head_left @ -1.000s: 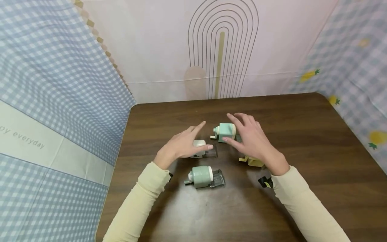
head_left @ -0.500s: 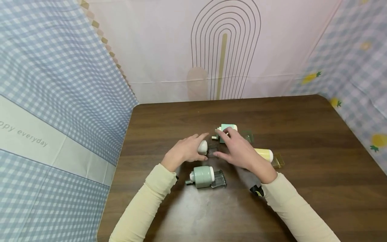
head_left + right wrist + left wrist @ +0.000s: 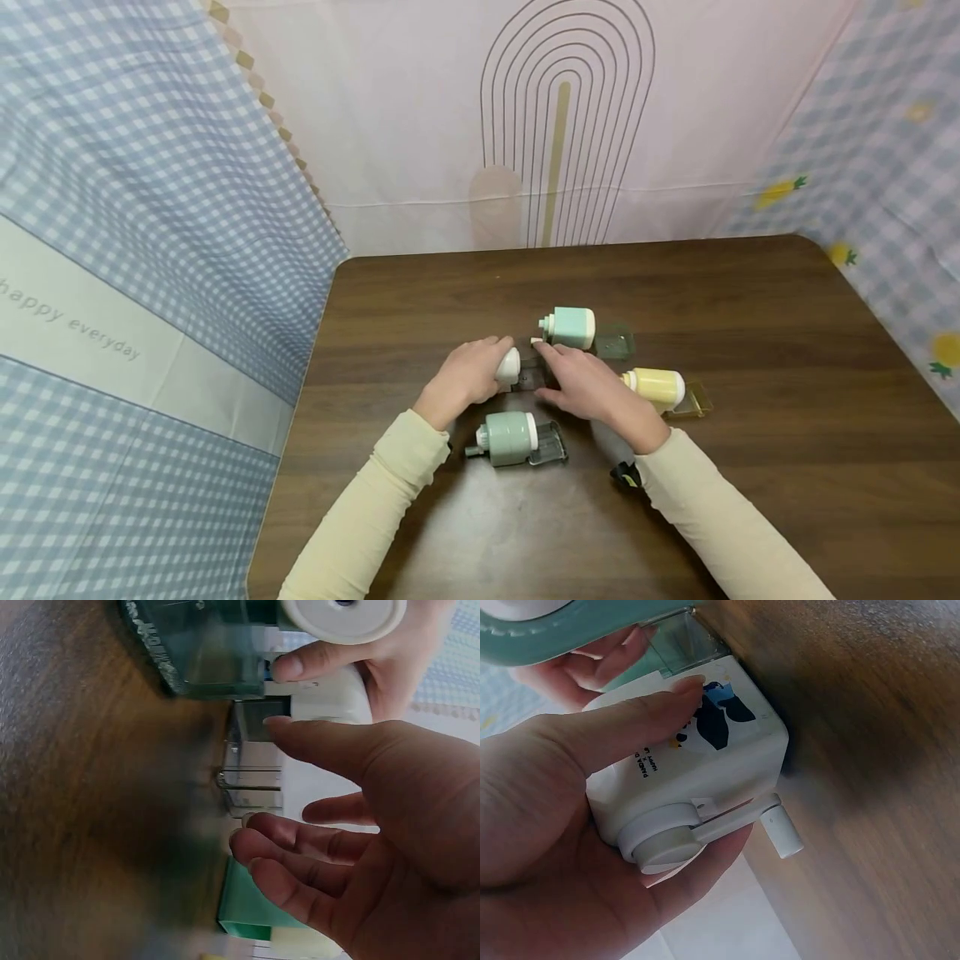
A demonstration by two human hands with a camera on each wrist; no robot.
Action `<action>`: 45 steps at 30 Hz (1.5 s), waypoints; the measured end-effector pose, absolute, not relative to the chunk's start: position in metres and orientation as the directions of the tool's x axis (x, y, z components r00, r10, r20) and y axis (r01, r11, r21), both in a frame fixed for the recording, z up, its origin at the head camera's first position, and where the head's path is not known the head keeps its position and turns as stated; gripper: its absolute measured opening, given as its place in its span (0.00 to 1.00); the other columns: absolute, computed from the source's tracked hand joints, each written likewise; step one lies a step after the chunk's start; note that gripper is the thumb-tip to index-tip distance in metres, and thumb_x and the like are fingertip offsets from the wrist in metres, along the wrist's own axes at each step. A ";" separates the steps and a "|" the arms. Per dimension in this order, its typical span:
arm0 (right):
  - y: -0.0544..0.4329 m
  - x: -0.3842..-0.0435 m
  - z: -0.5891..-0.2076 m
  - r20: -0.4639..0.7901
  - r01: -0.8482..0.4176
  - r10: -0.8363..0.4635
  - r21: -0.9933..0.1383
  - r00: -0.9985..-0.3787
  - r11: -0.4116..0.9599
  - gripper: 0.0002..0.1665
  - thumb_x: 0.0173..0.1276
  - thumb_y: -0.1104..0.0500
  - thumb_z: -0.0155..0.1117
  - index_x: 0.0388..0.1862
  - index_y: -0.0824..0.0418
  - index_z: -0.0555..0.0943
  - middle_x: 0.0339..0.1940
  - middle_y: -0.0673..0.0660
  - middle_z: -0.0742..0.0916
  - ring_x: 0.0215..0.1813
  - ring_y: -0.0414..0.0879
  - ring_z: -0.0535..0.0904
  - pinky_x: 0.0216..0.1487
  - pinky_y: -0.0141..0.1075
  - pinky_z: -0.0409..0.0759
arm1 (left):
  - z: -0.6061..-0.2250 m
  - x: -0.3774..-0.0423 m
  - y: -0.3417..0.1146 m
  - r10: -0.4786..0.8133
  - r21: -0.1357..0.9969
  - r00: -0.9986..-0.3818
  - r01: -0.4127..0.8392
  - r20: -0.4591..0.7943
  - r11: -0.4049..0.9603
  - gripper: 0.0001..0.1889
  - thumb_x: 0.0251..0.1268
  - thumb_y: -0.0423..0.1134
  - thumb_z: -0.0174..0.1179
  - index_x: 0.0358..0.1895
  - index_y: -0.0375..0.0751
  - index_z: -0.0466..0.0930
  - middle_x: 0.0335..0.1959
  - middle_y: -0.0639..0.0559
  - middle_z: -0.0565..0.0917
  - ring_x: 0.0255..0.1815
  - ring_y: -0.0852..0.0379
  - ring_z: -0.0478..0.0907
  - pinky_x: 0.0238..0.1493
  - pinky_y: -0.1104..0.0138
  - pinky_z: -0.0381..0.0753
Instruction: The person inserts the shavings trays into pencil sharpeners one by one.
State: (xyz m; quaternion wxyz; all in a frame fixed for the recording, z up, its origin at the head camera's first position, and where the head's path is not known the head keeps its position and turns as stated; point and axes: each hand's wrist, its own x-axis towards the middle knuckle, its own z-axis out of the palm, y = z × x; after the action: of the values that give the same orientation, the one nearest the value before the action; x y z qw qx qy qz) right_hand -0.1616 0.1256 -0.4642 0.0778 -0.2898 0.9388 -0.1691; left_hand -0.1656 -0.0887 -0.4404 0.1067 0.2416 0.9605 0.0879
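In the head view my left hand (image 3: 467,373) grips a white crank pencil sharpener (image 3: 511,367) lying on the table. The left wrist view shows the thumb across its panda-printed side and fingers beneath the body, with the crank handle (image 3: 739,823) free. From its far end the clear drawer (image 3: 251,780) sticks out. My right hand (image 3: 588,387) is around that drawer, thumb on one side and fingers on the other, bent loosely; the right wrist view shows the thumb tip near the drawer's edge, and whether it touches I cannot tell.
A sage green sharpener (image 3: 507,437) lies in front of the hands, its smoky drawer pulled out. Behind them is a mint sharpener (image 3: 573,327). A yellow sharpener (image 3: 656,387) lies beside the right forearm. Checked cloth (image 3: 187,167) hangs along the table's left edge.
My left hand has closed around the white sharpener. My right hand has moved left and down, from above the mint and yellow sharpeners to the white one's drawer.
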 end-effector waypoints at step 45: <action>0.124 -0.171 -0.491 0.010 -0.513 -0.612 -0.556 -0.791 0.654 0.25 0.70 0.61 0.75 0.58 0.69 0.75 0.34 0.54 0.80 0.33 0.43 0.73 0.38 0.42 0.75 | -0.442 -0.164 -0.090 0.495 0.227 -0.857 0.458 -0.145 0.859 0.27 0.66 0.41 0.76 0.63 0.43 0.75 0.55 0.43 0.84 0.52 0.43 0.84 0.55 0.52 0.84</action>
State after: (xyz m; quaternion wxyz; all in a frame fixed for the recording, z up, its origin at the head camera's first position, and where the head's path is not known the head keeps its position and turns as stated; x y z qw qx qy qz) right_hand -0.1714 0.1242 -0.4911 0.0893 -0.3109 0.9050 -0.2764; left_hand -0.1637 -0.0901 -0.4422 0.0995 0.2486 0.9590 0.0925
